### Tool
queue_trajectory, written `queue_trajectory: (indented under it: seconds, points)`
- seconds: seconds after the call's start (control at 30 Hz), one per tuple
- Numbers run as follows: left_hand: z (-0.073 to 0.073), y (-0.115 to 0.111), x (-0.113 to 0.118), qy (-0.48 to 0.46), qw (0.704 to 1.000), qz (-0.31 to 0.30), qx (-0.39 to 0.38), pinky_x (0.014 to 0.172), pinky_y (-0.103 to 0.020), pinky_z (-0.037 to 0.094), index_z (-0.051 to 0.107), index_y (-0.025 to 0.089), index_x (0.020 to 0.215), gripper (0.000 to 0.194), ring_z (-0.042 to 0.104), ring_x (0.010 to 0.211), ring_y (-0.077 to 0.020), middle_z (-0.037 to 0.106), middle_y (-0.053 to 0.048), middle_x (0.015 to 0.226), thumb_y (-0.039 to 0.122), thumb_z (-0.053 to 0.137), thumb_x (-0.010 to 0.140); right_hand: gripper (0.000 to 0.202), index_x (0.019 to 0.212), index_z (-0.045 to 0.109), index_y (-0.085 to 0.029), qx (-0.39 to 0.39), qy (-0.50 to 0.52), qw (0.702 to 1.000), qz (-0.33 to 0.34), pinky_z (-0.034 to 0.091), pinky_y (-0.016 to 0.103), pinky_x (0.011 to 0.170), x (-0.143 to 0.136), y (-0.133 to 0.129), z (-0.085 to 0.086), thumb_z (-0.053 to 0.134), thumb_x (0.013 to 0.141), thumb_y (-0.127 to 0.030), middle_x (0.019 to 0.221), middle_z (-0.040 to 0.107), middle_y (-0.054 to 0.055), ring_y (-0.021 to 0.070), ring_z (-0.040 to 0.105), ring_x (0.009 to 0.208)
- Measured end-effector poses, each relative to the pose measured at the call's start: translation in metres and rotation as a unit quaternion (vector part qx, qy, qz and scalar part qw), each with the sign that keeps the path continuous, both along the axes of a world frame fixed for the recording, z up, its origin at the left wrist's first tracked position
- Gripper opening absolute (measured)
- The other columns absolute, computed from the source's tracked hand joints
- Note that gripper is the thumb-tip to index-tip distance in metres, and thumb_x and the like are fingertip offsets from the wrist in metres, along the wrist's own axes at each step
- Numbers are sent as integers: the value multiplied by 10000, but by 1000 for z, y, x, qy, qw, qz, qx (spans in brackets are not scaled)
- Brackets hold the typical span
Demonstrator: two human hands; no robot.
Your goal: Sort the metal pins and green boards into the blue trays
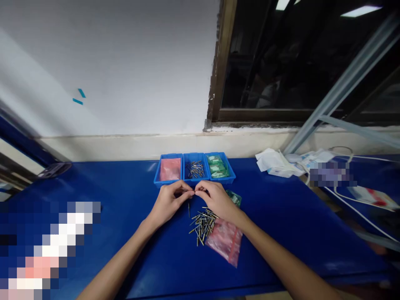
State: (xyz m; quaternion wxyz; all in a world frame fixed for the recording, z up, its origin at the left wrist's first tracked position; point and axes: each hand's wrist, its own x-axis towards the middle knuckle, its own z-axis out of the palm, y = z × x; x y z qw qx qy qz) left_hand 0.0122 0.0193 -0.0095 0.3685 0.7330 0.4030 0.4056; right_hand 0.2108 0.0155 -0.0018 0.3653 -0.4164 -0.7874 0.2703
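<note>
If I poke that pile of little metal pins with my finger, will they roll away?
Probably some. The pins look thin, round and smooth, so loose ones may roll on the flat blue table. Those crossed in the heap likely jam each other. They look stiff and small, likely light.

Whatever was pinched between the left hand (170,201) and the right hand (215,199) was too small to be made out. Two patches were blurred into blocks, and both forearms were cut off by the lower edge.
</note>
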Motion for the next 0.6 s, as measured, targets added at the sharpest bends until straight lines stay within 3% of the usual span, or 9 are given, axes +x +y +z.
queue_trajectory:
  seconds: [0.2,0.27,0.43,0.6]
  points:
    - [5,-3,-1,89,993,-5,78,618,-223,473,662,158,820,141,623,655,-117,714,-3,788,281,656,887,99,846,624,-207,5,9,1000,0,438,254,703,0,-3,2,572,920,-165,798,672,-6,142,617,737]
    - [9,-4,-2,96,990,-16,101,651,-232,493,658,160,914,92,654,722,-133,725,-14,844,246,643,885,89,867,626,-214,15,6,1000,5,449,264,712,-2,-7,4,567,926,-183,821,681,0,151,625,752]
    - [9,-5,-8,119,982,-4,147,698,-248,520,624,190,1159,231,683,803,-141,734,-34,973,210,545,943,83,958,610,-229,63,-20,998,-17,468,297,761,-4,-13,6,532,947,-204,916,679,32,179,629,815]
    - [3,-3,-9,104,976,51,186,740,-252,515,651,183,1022,152,660,774,-134,720,-28,930,194,519,948,153,941,601,-220,75,-60,994,-58,457,316,756,-1,-9,1,458,963,-173,907,662,53,199,615,815]
